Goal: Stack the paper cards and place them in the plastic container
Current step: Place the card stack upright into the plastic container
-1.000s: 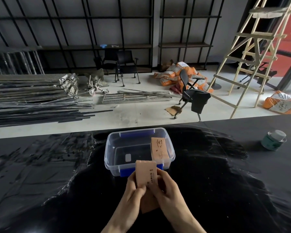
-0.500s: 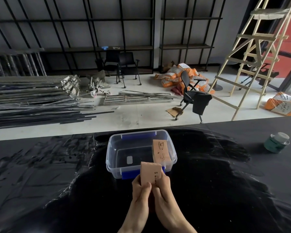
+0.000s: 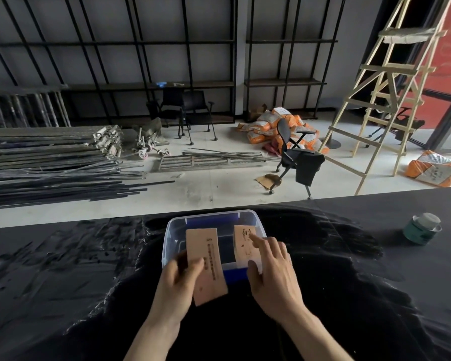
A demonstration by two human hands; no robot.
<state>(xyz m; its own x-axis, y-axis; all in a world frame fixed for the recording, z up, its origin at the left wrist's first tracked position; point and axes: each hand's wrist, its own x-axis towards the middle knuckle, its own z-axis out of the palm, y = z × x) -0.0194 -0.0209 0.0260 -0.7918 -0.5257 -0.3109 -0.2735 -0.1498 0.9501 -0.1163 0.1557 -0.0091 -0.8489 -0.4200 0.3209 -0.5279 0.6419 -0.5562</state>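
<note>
Left grip (image 3: 179,276) pinched on card stack (image 3: 206,264) over plastic container (image 3: 167,238) near surface far edge, right grip (image 3: 270,269) loosely spread, fingertip on propped card (image 3: 244,246); risk: stack fanning or propped card tipping out; green tin (image 3: 422,229) well apart, unobstructive.

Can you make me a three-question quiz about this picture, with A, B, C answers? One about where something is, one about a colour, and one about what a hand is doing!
1. Where is the green tin?
A. in the box
B. far right on the table
C. on the floor

2. What colour are the box clips?
A. blue
B. red
C. yellow

3. What is the left hand doing?
A. resting empty
B. holding cards
C. lifting the tin

Answers: 1 B, it stands alone at the right. 2 A, blue shows at both ends. 3 B, its fingers grip the cards.
</note>
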